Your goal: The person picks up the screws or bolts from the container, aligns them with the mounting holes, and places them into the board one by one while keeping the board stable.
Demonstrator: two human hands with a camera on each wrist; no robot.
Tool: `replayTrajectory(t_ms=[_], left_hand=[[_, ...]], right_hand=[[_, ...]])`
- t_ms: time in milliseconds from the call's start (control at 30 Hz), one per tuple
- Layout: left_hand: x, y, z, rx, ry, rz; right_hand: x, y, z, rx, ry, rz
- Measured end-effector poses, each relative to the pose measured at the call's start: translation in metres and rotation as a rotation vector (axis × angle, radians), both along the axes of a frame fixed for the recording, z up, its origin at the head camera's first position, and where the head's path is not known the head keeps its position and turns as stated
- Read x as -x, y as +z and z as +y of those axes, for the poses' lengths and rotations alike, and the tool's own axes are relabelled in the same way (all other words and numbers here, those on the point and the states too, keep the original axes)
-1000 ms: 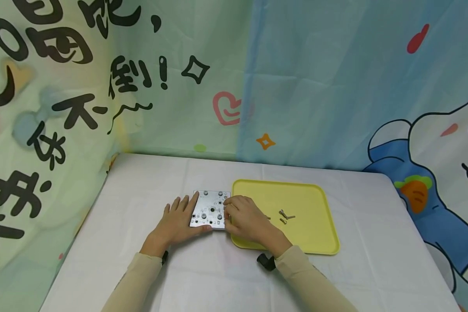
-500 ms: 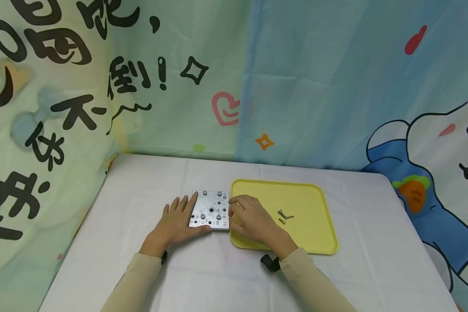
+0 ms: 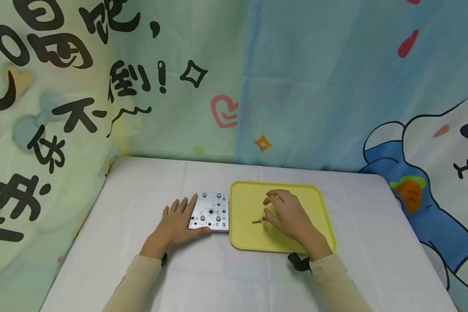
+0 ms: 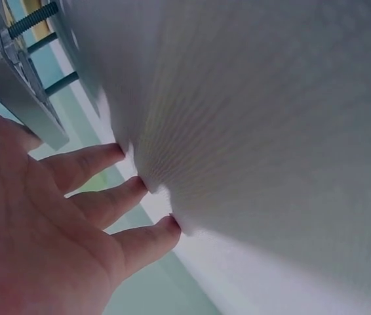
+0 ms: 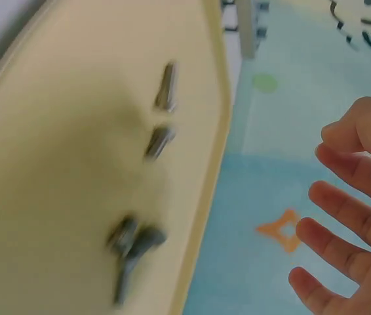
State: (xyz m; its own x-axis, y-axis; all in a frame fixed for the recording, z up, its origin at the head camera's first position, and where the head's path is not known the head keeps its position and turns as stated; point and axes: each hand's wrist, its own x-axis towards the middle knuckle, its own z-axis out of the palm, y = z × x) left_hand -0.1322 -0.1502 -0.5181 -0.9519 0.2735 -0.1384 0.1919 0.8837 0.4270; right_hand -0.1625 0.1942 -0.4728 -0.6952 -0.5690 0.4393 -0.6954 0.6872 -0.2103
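Note:
A silver metal plate [image 3: 209, 212] with holes and several screws set in it lies left of the tray. My left hand [image 3: 174, 227] holds it steady, thumb along the near edge and index finger along the left edge. In the left wrist view, threaded screw ends [image 4: 33, 21] stick out under the raised plate, and the other fingers [image 4: 110, 203] touch the white cloth. Over the yellow tray [image 3: 242, 240] hovers my right hand [image 3: 292, 219], fingers loosely bent, nothing visible between them. Loose screws [image 5: 166, 86] lie on the tray below it; in the head view it hides some.
A white cloth [image 3: 234, 277] covers the table. Behind and to the left hangs a printed curtain [image 3: 179, 130] with black lettering; a cartoon rabbit [image 3: 433, 173] is printed on the right. A black wrist camera [image 3: 298, 262] sits under the right wrist.
My right hand has left the plate's right side and moved right, over the tray. The left hand stays where it was on the plate. The head view has tilted slightly.

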Motion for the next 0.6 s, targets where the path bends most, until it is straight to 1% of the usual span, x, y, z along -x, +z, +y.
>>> replayTrajectory(t_ms=[100,200,333,467,600], left_hand=[[-0.004,-0.004,-0.002,-0.005,0.001,-0.001],[-0.003,-0.005,-0.002,0.005,0.005,0.006],[-0.003,-0.007,-0.001,0.018,0.007,0.000],[-0.002,-0.008,0.000,0.008,0.010,0.015],[-0.001,-0.008,0.000,0.016,0.012,0.023]], right_hand=[[-0.005,-0.007,0.012,-0.013,-0.060,-0.046],[-0.007,-0.011,0.024,-0.047,-0.134,-0.118],[-0.008,-0.017,0.038,-0.086,-0.207,-0.204],[-0.006,-0.023,0.048,-0.089,-0.257,-0.254],[0.000,-0.027,0.050,-0.116,-0.276,-0.289]])
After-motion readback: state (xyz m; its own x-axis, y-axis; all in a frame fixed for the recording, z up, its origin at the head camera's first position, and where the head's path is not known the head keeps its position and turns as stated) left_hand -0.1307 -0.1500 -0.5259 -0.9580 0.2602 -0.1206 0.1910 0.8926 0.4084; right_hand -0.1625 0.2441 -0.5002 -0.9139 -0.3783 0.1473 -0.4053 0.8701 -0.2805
